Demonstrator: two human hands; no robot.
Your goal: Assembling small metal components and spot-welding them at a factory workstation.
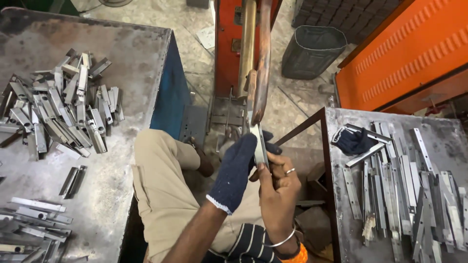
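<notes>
Stained concrete floor (195, 53), two grey metal worktables (136, 53), orange machine housing (404, 48).

The metal strip (260, 146) is thin, flat and grey. It stands almost upright between both hands, above the person's lap. Its upper end touches the tip of the curved copper-coloured arm (262, 63) of the red machine.

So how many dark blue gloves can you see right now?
2: one glove on the left hand gripping the metal strip; one spare glove lying on the right table. Others may be hidden.
</notes>
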